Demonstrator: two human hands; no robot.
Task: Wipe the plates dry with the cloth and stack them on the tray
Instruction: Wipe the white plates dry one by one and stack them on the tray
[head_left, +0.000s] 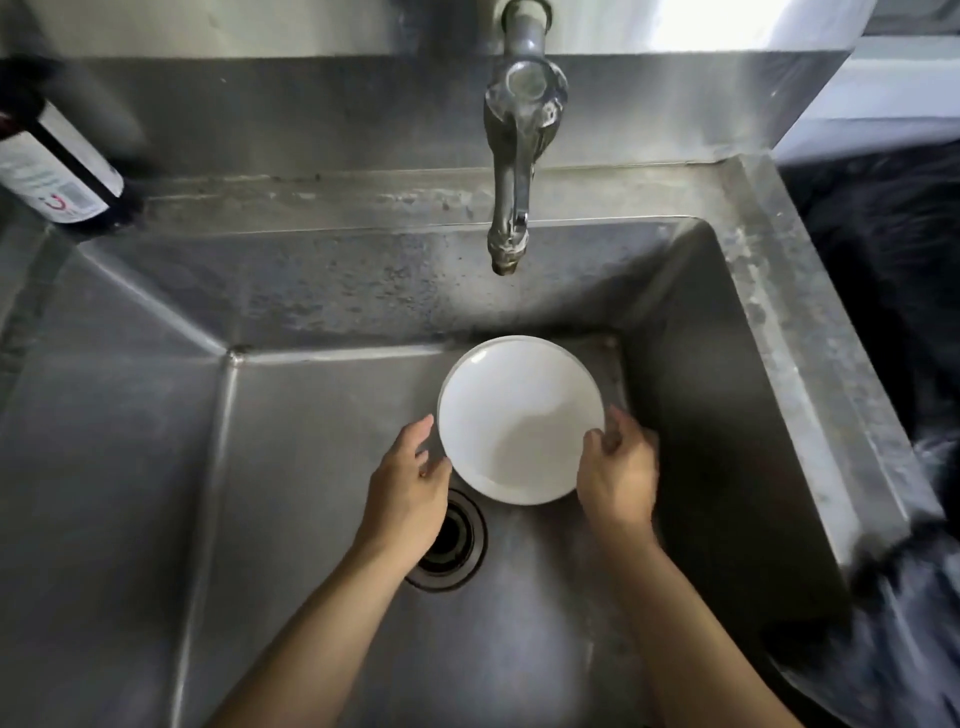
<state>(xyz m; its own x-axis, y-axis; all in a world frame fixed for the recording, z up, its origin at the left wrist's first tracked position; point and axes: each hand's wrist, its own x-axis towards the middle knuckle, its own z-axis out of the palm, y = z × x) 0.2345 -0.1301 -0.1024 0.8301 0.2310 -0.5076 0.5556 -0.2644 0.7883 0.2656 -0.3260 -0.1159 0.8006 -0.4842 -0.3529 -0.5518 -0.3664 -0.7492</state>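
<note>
Down in the steel sink (769, 395), just beyond the drain (452, 540), the white plate (519, 415) lies flat between both hands, left hand (410, 483) touching its left rim, right hand (618, 478) pinching its right rim, each grip equally near.

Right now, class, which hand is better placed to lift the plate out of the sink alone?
Probably the right hand: its fingers curl round the plate rim. The left hand only touches the opposite edge with looser fingers, above the drain of the sink.
</note>
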